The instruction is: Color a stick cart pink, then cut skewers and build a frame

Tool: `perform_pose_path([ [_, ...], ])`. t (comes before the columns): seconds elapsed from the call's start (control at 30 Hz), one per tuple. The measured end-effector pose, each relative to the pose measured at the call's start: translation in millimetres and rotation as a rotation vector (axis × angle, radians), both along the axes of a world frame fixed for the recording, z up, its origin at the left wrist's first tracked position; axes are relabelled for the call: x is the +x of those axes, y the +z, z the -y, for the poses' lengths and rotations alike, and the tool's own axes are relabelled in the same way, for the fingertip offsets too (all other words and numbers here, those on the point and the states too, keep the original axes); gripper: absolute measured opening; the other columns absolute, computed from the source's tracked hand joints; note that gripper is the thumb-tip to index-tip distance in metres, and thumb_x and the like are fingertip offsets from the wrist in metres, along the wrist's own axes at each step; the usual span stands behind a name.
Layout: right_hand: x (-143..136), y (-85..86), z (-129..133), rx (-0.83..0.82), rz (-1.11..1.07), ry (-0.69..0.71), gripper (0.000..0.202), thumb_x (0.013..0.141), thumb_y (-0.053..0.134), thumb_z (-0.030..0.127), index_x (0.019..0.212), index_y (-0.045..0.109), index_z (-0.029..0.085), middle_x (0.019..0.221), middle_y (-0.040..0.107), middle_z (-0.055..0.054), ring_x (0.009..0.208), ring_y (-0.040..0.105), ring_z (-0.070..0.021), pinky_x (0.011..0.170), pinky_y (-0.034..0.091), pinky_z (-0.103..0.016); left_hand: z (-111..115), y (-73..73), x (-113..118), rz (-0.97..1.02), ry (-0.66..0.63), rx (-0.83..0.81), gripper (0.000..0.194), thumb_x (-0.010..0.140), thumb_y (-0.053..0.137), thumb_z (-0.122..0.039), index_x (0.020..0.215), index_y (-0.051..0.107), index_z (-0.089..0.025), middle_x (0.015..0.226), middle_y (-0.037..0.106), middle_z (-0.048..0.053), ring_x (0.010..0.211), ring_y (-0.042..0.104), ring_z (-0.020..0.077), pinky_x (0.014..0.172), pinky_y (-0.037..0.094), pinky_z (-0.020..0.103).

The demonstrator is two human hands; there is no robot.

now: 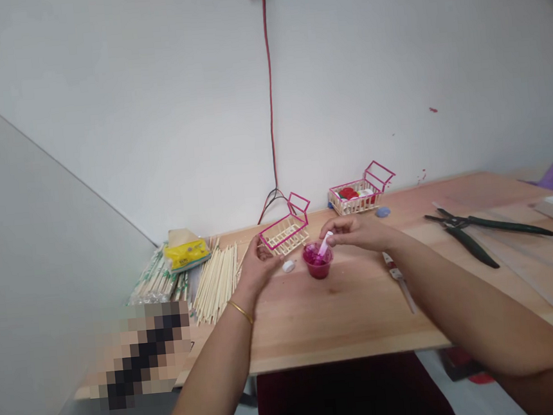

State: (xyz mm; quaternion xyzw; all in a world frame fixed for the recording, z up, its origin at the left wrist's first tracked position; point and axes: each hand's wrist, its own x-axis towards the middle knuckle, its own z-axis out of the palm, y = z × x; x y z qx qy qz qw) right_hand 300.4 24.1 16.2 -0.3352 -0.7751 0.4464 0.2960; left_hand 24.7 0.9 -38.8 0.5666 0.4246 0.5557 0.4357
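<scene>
A small stick basket (286,236) with a magenta rim and a raised magenta handle frame stands at the middle back of the table. My left hand (258,264) is curled around its near left end, thumb in front and the other fingers partly hidden. Right of it sits a small plastic cup (318,268) with glossy magenta paint inside. My right hand (349,235) pinches a slim white-and-pink stick-like thing (325,244), tilted, its lower end down in the cup; whether it is a brush or a tube I cannot tell. A small white cap (288,266) lies between basket and cup.
A second basket (357,197) with coloured things inside stands by the wall, a blue lump (383,212) beside it. Bare sticks (215,284), bagged sticks and a yellow packet (187,254) lie left. Green-handled shears (477,232) and clear strips lie right.
</scene>
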Motion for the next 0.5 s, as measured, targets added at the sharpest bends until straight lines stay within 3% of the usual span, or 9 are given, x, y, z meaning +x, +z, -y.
perform_pose_path([
  [0.13,-3.6,2.8,3.9,0.018,-0.047,-0.061,0.030,0.079,0.060,0.049,0.088,0.062,0.021,0.074,0.065,-0.001,0.071,0.060,-0.0162,0.068,0.045,-0.031,6.0,8.1,-1.0,-0.112,0.146,0.053,0.068,0.058,0.081,-0.024,0.119,0.053,-0.019,0.103,0.064,0.007,0.081,0.061,0.0151,0.072,0.048,0.025],
  [0.27,-2.1,0.8,2.3,0.035,-0.068,-0.077,0.028,0.080,0.059,0.048,0.087,0.058,0.022,0.072,0.063,0.000,0.071,0.059,-0.0157,0.069,0.045,-0.031,9.9,14.5,-3.0,-0.187,0.298,0.177,0.067,0.058,0.081,-0.026,0.119,0.054,-0.020,0.110,0.060,0.008,0.087,0.058,0.0161,0.076,0.047,0.026],
  [0.37,0.4,-1.2,0.2,0.029,-0.018,-0.018,0.028,0.075,0.064,0.046,0.087,0.059,0.021,0.074,0.062,0.000,0.072,0.058,-0.0158,0.068,0.044,-0.030,10.5,18.2,-5.2,-0.229,0.392,0.281,0.066,0.057,0.081,-0.027,0.118,0.054,-0.021,0.114,0.055,0.008,0.090,0.056,0.0171,0.080,0.047,0.028],
  [0.5,6.3,-2.8,-3.9,0.090,-0.013,-0.080,0.027,0.075,0.064,0.045,0.089,0.064,0.022,0.076,0.062,0.000,0.071,0.056,-0.0151,0.066,0.042,-0.028,11.2,22.3,-9.0,-0.321,0.452,0.371,0.066,0.059,0.080,-0.028,0.118,0.052,-0.021,0.113,0.052,0.008,0.092,0.054,0.0179,0.080,0.047,0.029],
])
